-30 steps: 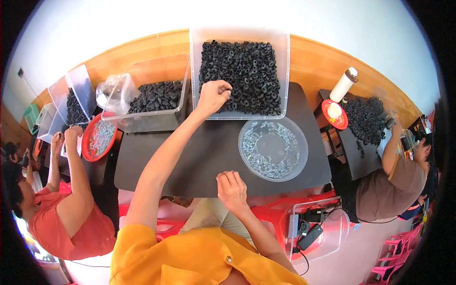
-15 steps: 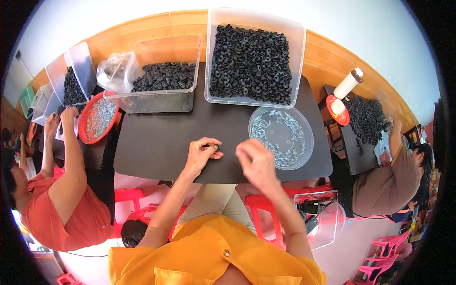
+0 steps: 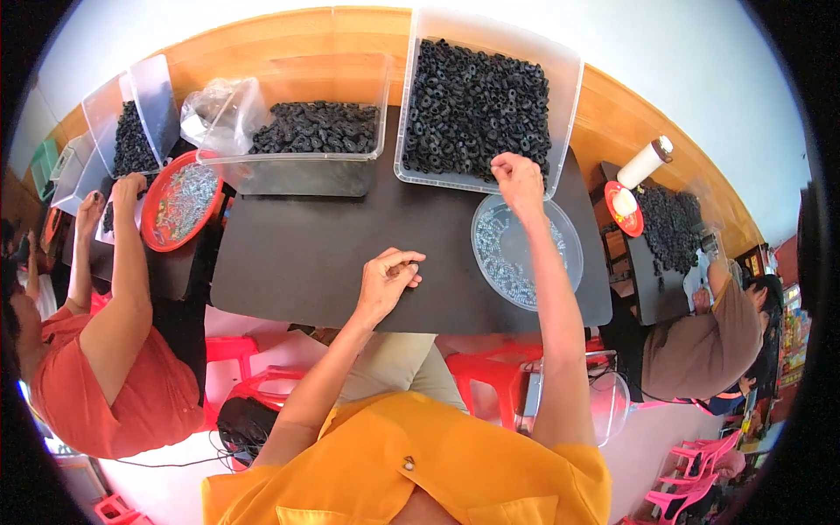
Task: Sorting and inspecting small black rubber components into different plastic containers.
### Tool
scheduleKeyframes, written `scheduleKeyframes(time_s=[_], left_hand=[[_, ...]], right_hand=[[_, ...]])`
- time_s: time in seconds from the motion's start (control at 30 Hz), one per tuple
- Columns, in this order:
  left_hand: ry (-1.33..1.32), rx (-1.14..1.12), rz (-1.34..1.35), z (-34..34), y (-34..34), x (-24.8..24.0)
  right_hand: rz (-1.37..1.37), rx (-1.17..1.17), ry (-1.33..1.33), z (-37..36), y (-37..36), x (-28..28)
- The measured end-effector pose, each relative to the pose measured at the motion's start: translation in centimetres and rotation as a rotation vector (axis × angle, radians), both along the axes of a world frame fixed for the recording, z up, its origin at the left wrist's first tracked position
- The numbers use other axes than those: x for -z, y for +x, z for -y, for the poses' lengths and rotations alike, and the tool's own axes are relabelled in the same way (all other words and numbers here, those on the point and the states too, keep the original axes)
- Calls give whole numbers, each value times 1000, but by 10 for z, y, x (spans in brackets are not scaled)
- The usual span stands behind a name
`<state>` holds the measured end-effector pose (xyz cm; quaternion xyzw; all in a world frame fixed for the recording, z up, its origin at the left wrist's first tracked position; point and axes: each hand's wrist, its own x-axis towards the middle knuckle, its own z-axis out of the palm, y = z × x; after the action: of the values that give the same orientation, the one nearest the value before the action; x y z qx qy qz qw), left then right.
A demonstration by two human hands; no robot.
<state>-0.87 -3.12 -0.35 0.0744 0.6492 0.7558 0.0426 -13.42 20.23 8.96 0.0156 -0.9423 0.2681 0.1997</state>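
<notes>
Black rings (image 3: pixel 477 105) in the tub (image 3: pixel 566 83) lie just beyond the right hand (image 3: pixel 521 182), nearer than the left hand (image 3: pixel 390 280); both curl, though whether they grip anything I cannot tell.

The dish (image 3: pixel 514 255) lies before the bin (image 3: pixel 565 98) of rings (image 3: pixel 477 105).

A dark table (image 3: pixel 306 262) carries a clear bin (image 3: pixel 297 178) at far left, a second bin (image 3: pixel 442 178) at far right, and a round tray (image 3: pixel 514 249) nearer, at right.
</notes>
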Motion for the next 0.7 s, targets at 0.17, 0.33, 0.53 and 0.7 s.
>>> scheduleKeyframes(time_s=[0.17, 0.33, 0.53, 0.7], left_hand=[[8, 11, -14, 0, -3, 2], [-13, 27, -35, 0, -4, 2], [-25, 36, -38, 3, -3, 3], [-15, 35, -34, 2, -2, 1]], right_hand=[[72, -43, 43, -5, 18, -13], [239, -76, 185, -16, 23, -6], [396, -131, 207, -29, 56, 14], [259, -36, 307, -48, 62, 41]])
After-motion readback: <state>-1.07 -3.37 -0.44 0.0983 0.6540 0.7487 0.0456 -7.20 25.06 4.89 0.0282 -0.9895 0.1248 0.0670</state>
